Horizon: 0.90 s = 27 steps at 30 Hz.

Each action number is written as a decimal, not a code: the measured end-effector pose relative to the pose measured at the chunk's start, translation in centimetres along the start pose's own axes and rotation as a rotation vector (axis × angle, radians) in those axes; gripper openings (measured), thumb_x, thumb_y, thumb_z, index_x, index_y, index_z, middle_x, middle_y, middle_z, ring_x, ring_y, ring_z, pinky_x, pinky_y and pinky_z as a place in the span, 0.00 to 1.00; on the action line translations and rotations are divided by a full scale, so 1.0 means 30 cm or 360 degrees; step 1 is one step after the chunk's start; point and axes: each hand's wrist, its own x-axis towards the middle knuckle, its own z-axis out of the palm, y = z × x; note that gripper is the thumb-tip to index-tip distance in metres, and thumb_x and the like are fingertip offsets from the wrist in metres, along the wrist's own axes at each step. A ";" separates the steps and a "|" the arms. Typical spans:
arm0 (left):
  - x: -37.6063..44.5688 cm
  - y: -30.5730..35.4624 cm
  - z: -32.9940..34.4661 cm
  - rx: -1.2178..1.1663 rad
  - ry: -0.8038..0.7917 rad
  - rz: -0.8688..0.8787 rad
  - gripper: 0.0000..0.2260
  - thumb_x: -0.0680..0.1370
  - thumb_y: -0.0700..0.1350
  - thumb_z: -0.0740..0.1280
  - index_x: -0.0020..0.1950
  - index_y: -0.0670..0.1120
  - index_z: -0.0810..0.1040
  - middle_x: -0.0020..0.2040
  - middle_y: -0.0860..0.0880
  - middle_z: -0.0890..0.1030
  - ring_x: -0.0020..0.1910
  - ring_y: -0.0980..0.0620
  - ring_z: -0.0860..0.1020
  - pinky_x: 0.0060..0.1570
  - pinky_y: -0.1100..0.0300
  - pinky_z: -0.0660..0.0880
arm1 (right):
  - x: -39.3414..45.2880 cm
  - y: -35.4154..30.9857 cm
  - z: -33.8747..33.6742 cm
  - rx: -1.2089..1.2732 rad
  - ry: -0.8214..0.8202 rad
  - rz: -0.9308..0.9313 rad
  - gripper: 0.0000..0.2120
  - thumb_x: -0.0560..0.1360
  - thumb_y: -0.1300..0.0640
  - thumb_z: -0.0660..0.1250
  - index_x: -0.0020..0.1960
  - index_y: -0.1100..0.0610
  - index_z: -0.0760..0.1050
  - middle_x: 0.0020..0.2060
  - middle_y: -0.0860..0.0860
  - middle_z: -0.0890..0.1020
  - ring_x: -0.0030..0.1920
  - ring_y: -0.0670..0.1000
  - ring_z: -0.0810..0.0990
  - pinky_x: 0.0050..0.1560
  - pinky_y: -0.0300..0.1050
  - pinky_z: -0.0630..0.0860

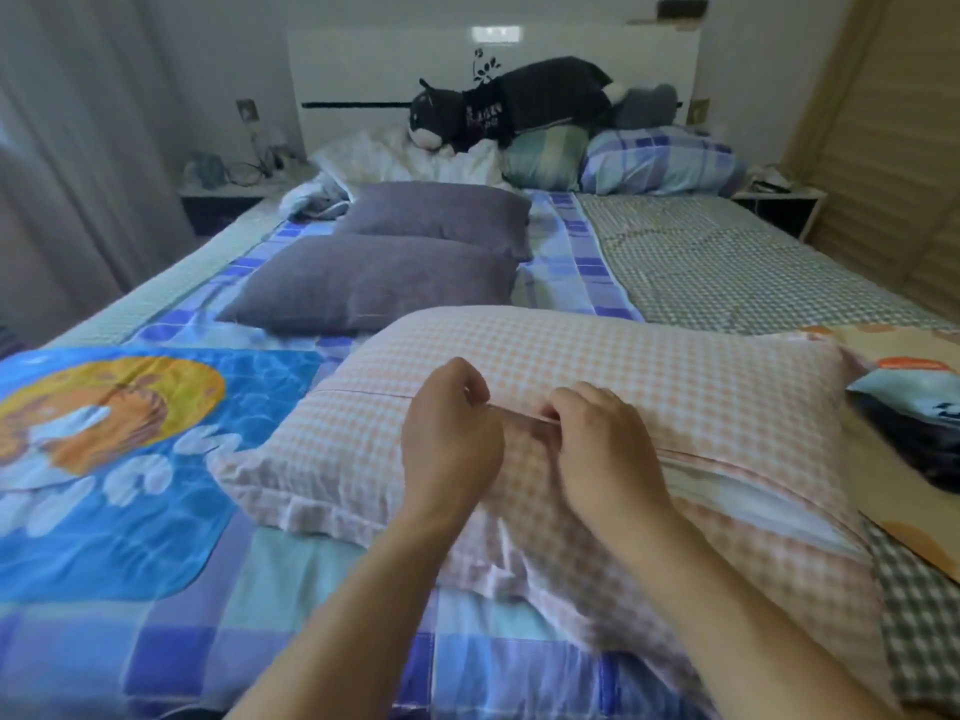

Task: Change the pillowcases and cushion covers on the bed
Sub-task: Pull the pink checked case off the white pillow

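A pillow in a pink-and-white checked pillowcase (649,366) lies across the near part of the bed. A seam or zip line runs across its top, and to the right it gapes and shows the white pillow (753,504) inside. My left hand (449,439) and my right hand (597,449) sit side by side on that line, fingers curled, pinching the fabric edge between them. Two purple cushions (374,283) (441,213) lie one behind the other further up the bed.
A black plush cat (509,109) lies on pillows (660,158) at the white headboard (363,70). Blue cartoon quilt (130,449) on the left, checked sheet (753,262) on the right. Packages (909,402) rest at the right edge. Nightstands (228,192) flank the bed.
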 end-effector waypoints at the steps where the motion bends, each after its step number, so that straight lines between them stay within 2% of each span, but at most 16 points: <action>1: 0.037 -0.042 -0.030 0.0070 0.0009 -0.0043 0.10 0.67 0.33 0.61 0.38 0.49 0.72 0.38 0.52 0.78 0.39 0.54 0.75 0.37 0.57 0.68 | -0.006 0.014 0.008 0.0012 -0.0010 0.0019 0.05 0.71 0.63 0.71 0.44 0.54 0.79 0.40 0.51 0.81 0.42 0.59 0.78 0.43 0.51 0.74; 4: 0.164 -0.202 -0.138 0.0249 0.0100 -0.0231 0.09 0.68 0.33 0.61 0.38 0.47 0.74 0.40 0.49 0.78 0.41 0.48 0.75 0.41 0.57 0.66 | -0.031 0.041 0.032 0.0019 -0.0063 0.0057 0.07 0.70 0.59 0.76 0.42 0.53 0.78 0.39 0.50 0.80 0.41 0.58 0.79 0.41 0.50 0.73; 7: 0.295 -0.350 -0.223 0.0383 0.0193 -0.0380 0.07 0.68 0.34 0.62 0.39 0.45 0.75 0.39 0.47 0.78 0.44 0.43 0.76 0.42 0.56 0.68 | -0.059 0.024 0.050 -0.0008 -0.0049 0.0003 0.12 0.66 0.60 0.79 0.41 0.53 0.77 0.38 0.50 0.80 0.39 0.58 0.79 0.40 0.50 0.73; 10: 0.380 -0.442 -0.268 0.0536 0.0112 -0.0436 0.06 0.70 0.35 0.63 0.42 0.43 0.77 0.42 0.44 0.80 0.48 0.41 0.78 0.47 0.52 0.72 | -0.077 0.006 0.037 -0.0019 0.0024 -0.0019 0.12 0.66 0.64 0.78 0.41 0.54 0.76 0.37 0.51 0.79 0.38 0.60 0.78 0.38 0.50 0.72; 14: 0.426 -0.523 -0.291 0.0657 0.0045 -0.0505 0.06 0.73 0.38 0.64 0.45 0.42 0.80 0.47 0.40 0.82 0.52 0.39 0.79 0.49 0.53 0.71 | -0.086 0.006 -0.015 0.0025 0.0078 -0.0141 0.05 0.72 0.63 0.72 0.44 0.58 0.77 0.39 0.52 0.78 0.40 0.58 0.76 0.39 0.50 0.72; 17: 0.447 -0.547 -0.290 0.0587 0.0033 -0.0594 0.08 0.73 0.36 0.62 0.44 0.41 0.81 0.48 0.40 0.82 0.53 0.39 0.78 0.51 0.53 0.71 | -0.061 0.019 -0.058 0.0016 0.0132 -0.0177 0.06 0.72 0.66 0.70 0.47 0.59 0.77 0.42 0.53 0.78 0.44 0.57 0.75 0.42 0.52 0.74; 19: 0.441 -0.546 -0.281 0.0493 -0.0074 -0.0602 0.09 0.72 0.37 0.63 0.45 0.40 0.82 0.49 0.38 0.82 0.53 0.39 0.78 0.54 0.51 0.73 | -0.027 0.035 -0.083 -0.0026 0.0224 -0.0134 0.09 0.71 0.69 0.68 0.49 0.60 0.77 0.44 0.54 0.78 0.46 0.58 0.75 0.44 0.54 0.75; 22: 0.380 -0.511 -0.270 0.0225 -0.0211 -0.0643 0.10 0.65 0.37 0.61 0.41 0.37 0.80 0.43 0.39 0.81 0.46 0.42 0.77 0.49 0.47 0.76 | 0.072 0.065 -0.121 -0.0120 0.0380 -0.0064 0.10 0.71 0.70 0.63 0.51 0.63 0.76 0.47 0.59 0.78 0.49 0.63 0.75 0.47 0.56 0.73; 24: 0.319 -0.476 -0.277 0.0118 -0.0101 -0.0642 0.08 0.68 0.33 0.61 0.39 0.42 0.78 0.41 0.42 0.80 0.46 0.43 0.77 0.44 0.51 0.72 | 0.181 0.066 -0.177 -0.0138 0.0516 -0.0078 0.09 0.71 0.71 0.64 0.50 0.64 0.76 0.46 0.61 0.78 0.49 0.65 0.75 0.48 0.54 0.69; 27: 0.215 -0.416 -0.301 -0.0029 0.0164 -0.0639 0.10 0.69 0.31 0.61 0.39 0.44 0.78 0.39 0.45 0.80 0.41 0.45 0.76 0.41 0.54 0.69 | 0.328 0.039 -0.295 -0.0099 0.0621 -0.0161 0.10 0.75 0.63 0.60 0.52 0.64 0.78 0.48 0.62 0.79 0.49 0.63 0.76 0.47 0.52 0.68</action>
